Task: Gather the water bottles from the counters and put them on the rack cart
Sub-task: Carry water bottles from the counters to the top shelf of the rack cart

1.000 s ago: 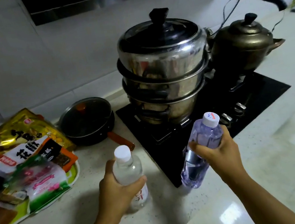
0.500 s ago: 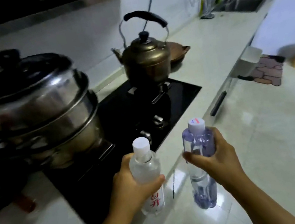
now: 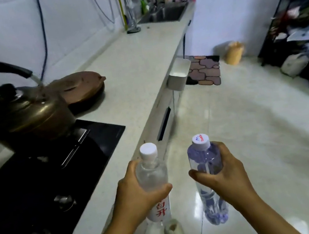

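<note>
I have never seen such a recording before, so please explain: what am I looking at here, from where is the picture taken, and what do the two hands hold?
No machine is here: a person wears a camera on the head, looking down at their own bare hands. The left hand grips a clear bottle with red lettering; the right hand grips a purple-tinted bottle. Both bottles are upright and capped. On the counter to the left stand a dark kettle on a black stove and a brown pan; a sink is farther along. A dark rack stands at the right.

Home kitchen: stove (image 3: 38, 187), kettle (image 3: 26, 115), sink (image 3: 165, 14).
</note>
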